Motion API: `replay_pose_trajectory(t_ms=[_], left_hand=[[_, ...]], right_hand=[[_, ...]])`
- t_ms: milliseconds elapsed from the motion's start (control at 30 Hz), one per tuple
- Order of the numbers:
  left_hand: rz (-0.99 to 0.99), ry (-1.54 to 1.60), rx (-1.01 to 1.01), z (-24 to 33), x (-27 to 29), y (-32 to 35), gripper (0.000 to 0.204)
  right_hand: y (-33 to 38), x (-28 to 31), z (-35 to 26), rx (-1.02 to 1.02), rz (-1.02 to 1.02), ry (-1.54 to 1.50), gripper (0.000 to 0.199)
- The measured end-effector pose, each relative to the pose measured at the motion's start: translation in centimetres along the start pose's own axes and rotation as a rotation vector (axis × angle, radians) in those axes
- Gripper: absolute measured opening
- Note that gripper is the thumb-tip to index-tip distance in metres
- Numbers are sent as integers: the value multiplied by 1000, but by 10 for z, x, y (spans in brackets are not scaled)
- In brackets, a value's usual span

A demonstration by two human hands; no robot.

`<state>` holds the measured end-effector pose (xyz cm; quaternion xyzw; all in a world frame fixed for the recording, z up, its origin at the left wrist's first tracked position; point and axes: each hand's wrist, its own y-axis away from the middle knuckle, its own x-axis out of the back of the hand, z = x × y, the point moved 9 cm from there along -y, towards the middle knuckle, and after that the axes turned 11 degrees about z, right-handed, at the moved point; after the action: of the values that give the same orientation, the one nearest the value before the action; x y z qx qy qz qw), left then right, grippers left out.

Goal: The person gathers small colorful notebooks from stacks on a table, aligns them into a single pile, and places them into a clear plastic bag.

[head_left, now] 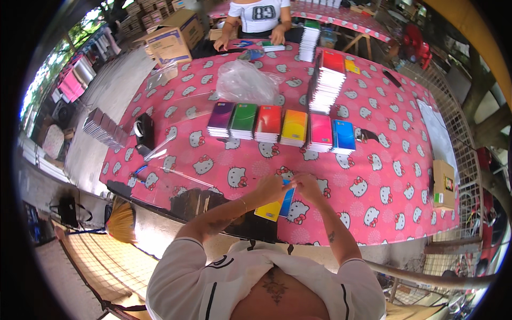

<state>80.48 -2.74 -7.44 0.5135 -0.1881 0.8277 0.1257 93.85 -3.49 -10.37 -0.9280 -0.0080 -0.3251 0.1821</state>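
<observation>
Close in front of me, a yellow notebook [268, 210] and a blue notebook [287, 201] lie overlapping near the table's front edge. My left hand [271, 191] is bent over their upper end, its fingers closed at the blue one. Against its fingertips my right hand [307, 186] is pinched closed; what it holds, if anything, is too small to make out. Beyond my hands runs a row of small spiral notebook stacks: purple [220, 117], green [243, 119], red [268, 121], orange-yellow [294, 126], pink [320, 130] and blue [343, 135].
A tall notebook stack [326, 82] rises behind the row, beside a clear plastic bag [248, 82]. Across the pink table [213, 178] a person [261, 21] handles a green notebook. A tape dispenser [143, 130] sits left, a cardboard box [443, 184] right.
</observation>
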Motion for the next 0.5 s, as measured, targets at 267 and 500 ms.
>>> replay_pose_trajectory(t_ms=[267, 500], left_hand=[[664, -419, -271, -111, 122, -72, 51], [504, -42, -143, -50, 207, -20, 29]], right_hand=[[-153, -24, -75, 403, 315, 467, 50], [8, -37, -111, 462, -45, 635, 47]])
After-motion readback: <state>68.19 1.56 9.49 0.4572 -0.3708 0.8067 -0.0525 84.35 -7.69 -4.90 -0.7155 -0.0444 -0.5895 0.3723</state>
